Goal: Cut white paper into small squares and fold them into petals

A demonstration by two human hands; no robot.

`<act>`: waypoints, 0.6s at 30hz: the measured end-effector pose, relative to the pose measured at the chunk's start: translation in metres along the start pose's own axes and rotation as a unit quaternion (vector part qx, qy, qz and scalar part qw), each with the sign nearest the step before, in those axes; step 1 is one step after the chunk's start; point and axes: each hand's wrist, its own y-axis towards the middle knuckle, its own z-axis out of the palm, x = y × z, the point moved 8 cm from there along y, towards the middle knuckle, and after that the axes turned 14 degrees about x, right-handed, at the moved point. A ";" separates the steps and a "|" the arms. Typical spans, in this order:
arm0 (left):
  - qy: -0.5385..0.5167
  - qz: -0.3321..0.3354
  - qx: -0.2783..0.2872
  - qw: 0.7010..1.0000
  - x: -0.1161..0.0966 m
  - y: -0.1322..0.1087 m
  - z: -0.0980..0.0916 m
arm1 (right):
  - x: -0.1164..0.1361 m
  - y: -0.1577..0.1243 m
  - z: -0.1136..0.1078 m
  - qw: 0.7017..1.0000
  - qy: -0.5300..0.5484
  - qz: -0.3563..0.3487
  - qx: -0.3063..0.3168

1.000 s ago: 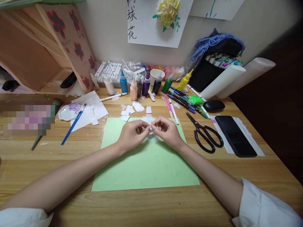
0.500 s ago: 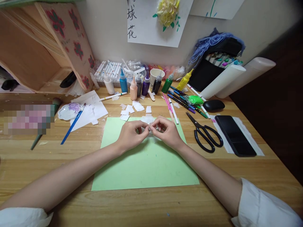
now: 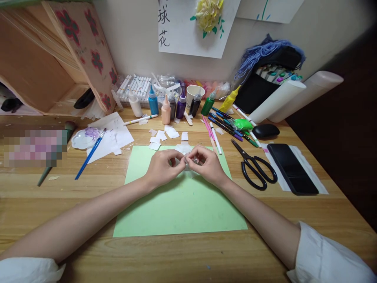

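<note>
My left hand [image 3: 162,167] and my right hand [image 3: 206,165] meet over the upper part of a green sheet of paper [image 3: 179,208]. Thumbs and forefingers of both are pinched together, the fingertips touching or almost so. Something small and whitish seems to be caught between them, but the fingers hide most of it. Just behind the fingertips lies a piece of thin white paper [image 3: 183,147], partly covered by the hands. Several white paper scraps [image 3: 171,132] are scattered beyond the sheet's far edge.
Black-handled scissors [image 3: 255,165] and a phone [image 3: 293,169] lie to the right. Small paint bottles [image 3: 165,111] stand in a row at the back, near a paper cup [image 3: 193,96]. On the left are a blue brush [image 3: 90,155] and a palette [image 3: 79,139].
Both hands stay pinched at the same spot, with only a tiny shift of the fingertips. Nothing else on the table has moved.
</note>
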 end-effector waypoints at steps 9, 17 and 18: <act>0.020 -0.028 -0.003 0.999 0.002 0.000 -0.001 | 0.001 0.000 0.001 1.000 -0.001 0.002 0.004; 0.018 -0.056 -0.039 0.997 0.005 -0.001 -0.007 | -0.007 -0.002 -0.006 0.999 0.023 0.021 -0.038; 0.017 -0.059 -0.045 0.997 0.006 -0.001 -0.008 | -0.008 -0.002 -0.007 0.998 0.029 0.024 -0.044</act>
